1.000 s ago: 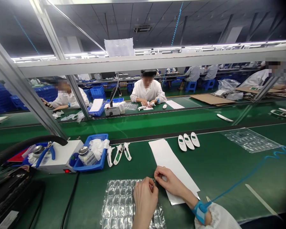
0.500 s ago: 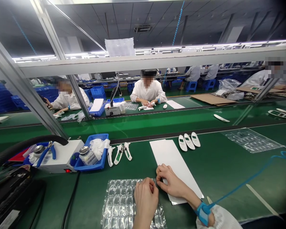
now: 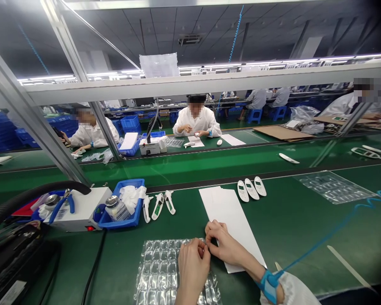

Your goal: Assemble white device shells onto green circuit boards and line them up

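Note:
My left hand (image 3: 193, 264) and my right hand (image 3: 225, 243) meet with fingertips pinched around a small part, mostly hidden by my fingers. My left hand lies over a clear blister sheet (image 3: 158, 271), and my right hand rests on a white paper sheet (image 3: 233, 224). A blue wrist strap (image 3: 268, 286) circles my right wrist, its coiled blue cord running off right. Beyond the paper lie three white oval devices (image 3: 251, 188). To its left stand white casing parts with green inserts (image 3: 158, 206).
A blue tray (image 3: 117, 217) holds a bottle and white cloth beside a white machine (image 3: 79, 207) with blue-handled pliers on it. A black hose (image 3: 19, 201) curves at the left. Another blister sheet (image 3: 333, 187) lies far right. A metal frame separates the opposite bench, where a co-worker (image 3: 197, 120) sits.
Both hands stay together at the paper's left edge, with only small finger shifts. The view has swayed slightly.

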Demonstrator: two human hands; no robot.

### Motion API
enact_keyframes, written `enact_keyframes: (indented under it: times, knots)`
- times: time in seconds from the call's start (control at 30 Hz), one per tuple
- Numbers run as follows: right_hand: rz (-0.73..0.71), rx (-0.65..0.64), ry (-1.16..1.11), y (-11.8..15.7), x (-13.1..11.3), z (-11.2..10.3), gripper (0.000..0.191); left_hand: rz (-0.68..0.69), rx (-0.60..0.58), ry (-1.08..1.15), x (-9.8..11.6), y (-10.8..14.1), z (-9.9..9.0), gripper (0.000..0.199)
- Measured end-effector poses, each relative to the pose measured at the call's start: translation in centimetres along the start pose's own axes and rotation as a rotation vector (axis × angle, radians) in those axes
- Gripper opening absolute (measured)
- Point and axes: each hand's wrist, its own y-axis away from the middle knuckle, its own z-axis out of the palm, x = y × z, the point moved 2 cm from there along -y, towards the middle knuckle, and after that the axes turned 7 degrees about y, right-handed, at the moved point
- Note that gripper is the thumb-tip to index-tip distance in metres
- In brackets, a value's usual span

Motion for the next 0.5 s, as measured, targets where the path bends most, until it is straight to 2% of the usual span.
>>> enact_keyframes:
  times: [0.27, 0.5]
  knots:
    - [0.03, 0.049, -0.059, 1.0, -1.5, -0.1, 0.018, -0.037, -0.06, 0.195, -1.4, -0.8, -0.1, 0.021]
    - [0.078, 0.078, -0.038, 1.2, -2.1, 0.6, 0.019, -0.074, -0.042, 0.23, -1.5, -0.9, -0.1, 0.015]
